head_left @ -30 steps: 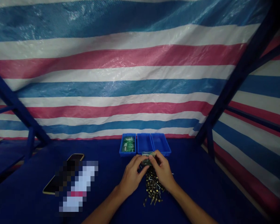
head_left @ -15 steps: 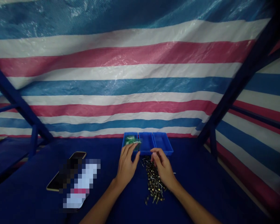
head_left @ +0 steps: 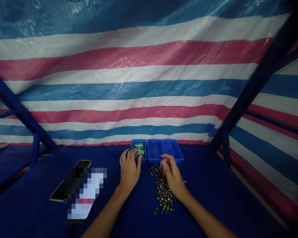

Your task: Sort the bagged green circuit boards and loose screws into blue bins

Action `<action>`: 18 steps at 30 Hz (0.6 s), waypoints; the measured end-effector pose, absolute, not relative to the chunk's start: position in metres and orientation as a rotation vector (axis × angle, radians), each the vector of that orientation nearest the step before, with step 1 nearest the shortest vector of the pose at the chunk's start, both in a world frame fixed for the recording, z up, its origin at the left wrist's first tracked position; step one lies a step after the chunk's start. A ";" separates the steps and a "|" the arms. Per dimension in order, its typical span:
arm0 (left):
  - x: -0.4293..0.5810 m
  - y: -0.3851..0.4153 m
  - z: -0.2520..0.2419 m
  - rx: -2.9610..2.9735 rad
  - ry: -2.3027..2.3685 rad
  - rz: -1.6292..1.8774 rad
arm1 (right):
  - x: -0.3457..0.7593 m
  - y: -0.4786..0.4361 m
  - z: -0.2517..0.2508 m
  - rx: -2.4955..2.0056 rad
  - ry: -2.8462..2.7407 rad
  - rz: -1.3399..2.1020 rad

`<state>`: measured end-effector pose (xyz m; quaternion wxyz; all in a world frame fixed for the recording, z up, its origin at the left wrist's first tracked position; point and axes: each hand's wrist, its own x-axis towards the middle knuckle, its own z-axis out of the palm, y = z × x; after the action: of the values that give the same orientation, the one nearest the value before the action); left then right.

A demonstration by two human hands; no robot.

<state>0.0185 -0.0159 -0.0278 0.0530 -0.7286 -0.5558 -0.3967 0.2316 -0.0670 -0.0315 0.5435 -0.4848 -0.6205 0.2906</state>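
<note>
— Checking our left hand (head_left: 130,168) first: how does it stand?

— Half open, fingers loosely curved, tips down on the small clear bags of green parts (head_left: 139,149) in the leftmost of three rectangular blue plastic bins (head_left: 138,140). We cannot tell whether it has hold of a bag, since the fingers cover too much.

— And our right hand (head_left: 172,177)?

— Fingers bunched toward the thumb, just over the top end of a loose heap of small metal pins with brass-coloured heads (head_left: 162,191). Whether a pin sits between the fingertips is too small to see.

— Where does that heap lie?

— On the dark blue worktop (head_left: 213,205), right in front of the gap between the middle bin (head_left: 155,140) and the right bin (head_left: 172,140), and almost touching their front edges.

— What makes this way of working sound?

— We judge that each hand keeps to its own lot, so bags and pins stay apart. Fingertips pinching from the heap's edge disturb fewer pins than a scooping palm would.

— Anything in our way?

— No. A black smartphone with a gold edge (head_left: 57,193) and a pixelated object (head_left: 89,195) lie well off to our left.
</note>
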 end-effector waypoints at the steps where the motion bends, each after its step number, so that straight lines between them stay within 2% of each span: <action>1: 0.018 -0.015 -0.029 -2.212 -1.698 -1.195 | 0.232 -0.067 -0.031 -1.147 -1.467 0.705; 18: 0.025 -0.019 -0.033 -2.417 -1.448 -1.126 | 0.233 -0.068 -0.027 -1.148 -1.473 0.758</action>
<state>0.0252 -0.0195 -0.0325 0.0536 -0.7954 -0.4765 -0.3706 0.2326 -0.0685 -0.0275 0.5338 -0.4818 -0.6178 0.3181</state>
